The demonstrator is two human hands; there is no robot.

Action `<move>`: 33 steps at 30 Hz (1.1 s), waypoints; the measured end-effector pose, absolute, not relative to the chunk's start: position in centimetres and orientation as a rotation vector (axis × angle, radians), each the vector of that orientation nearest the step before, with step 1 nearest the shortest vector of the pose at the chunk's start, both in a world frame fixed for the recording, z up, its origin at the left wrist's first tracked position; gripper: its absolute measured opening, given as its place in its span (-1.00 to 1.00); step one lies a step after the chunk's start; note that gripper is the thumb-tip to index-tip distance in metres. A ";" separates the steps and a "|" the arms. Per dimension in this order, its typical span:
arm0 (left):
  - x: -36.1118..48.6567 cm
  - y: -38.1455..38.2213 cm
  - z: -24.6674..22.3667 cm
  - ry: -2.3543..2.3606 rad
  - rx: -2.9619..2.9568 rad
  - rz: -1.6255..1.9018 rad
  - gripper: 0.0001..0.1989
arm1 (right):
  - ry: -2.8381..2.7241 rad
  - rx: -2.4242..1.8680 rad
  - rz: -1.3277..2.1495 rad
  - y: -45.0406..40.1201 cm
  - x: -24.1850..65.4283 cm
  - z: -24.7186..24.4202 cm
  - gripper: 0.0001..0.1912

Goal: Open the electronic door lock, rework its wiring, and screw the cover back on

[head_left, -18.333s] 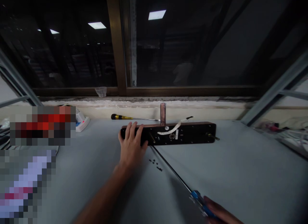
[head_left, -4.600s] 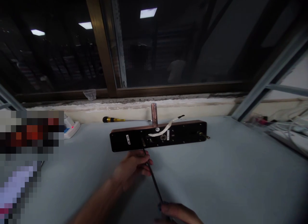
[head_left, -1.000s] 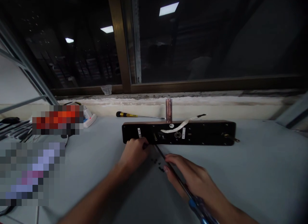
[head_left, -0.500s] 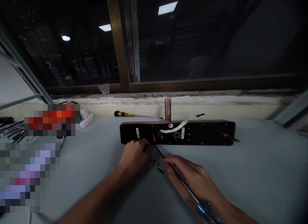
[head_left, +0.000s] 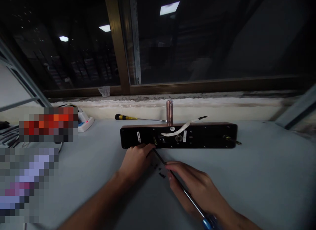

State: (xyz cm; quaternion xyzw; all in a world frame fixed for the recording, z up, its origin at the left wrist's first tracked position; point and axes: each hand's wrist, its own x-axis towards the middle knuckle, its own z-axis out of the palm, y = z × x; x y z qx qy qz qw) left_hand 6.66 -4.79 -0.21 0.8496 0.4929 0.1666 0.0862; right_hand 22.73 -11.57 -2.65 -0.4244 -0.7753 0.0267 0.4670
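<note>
While the left hand (head_left: 135, 160) bears on the black panel's (head_left: 209, 136) near edge at 8 o'clock from its centre, fingers curled, any grip hidden, the right hand (head_left: 192, 182) is clamped on the shaft of the blue-handled screwdriver (head_left: 191, 199) at 5 o'clock. The screwdriver slopes toward the left fingertips; its tip is obscured. The panel lies lengthwise on the table (head_left: 259, 177), white cable (head_left: 181, 128) across it. Noted: small dark screws (head_left: 161, 175) at 7 o'clock, yellow-and-black screwdriver (head_left: 125, 117) at 10, copper-coloured cylinder (head_left: 169, 112) upright near 11.
</note>
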 end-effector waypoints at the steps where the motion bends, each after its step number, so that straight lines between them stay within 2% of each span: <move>1: 6.6 -4.8 -0.2 1.467 2.541 0.488 -0.75 | -1.900 -1.048 0.067 -11.6 22.7 -2.6 -0.78; 11: 6.6 -4.6 0.1 1.459 2.566 0.432 -0.77 | -1.882 -1.136 0.101 -11.5 23.5 -1.4 -0.79; 16: 6.6 -4.6 0.3 1.496 2.573 0.389 -0.77 | -1.881 -1.080 -0.008 -10.9 23.9 -1.9 -0.79; 23: 6.7 -4.6 0.2 1.533 2.485 0.435 -0.77 | -2.001 -1.082 0.065 -11.1 23.7 -2.0 -0.76; 27: 6.8 -4.4 0.4 1.572 2.265 0.511 -0.78 | -1.953 -1.055 0.017 -10.7 23.6 -2.4 -0.77; 33: 7.3 -4.2 0.4 1.331 1.537 0.562 -0.70 | -2.119 -0.997 -0.174 -11.3 22.8 -1.7 -0.75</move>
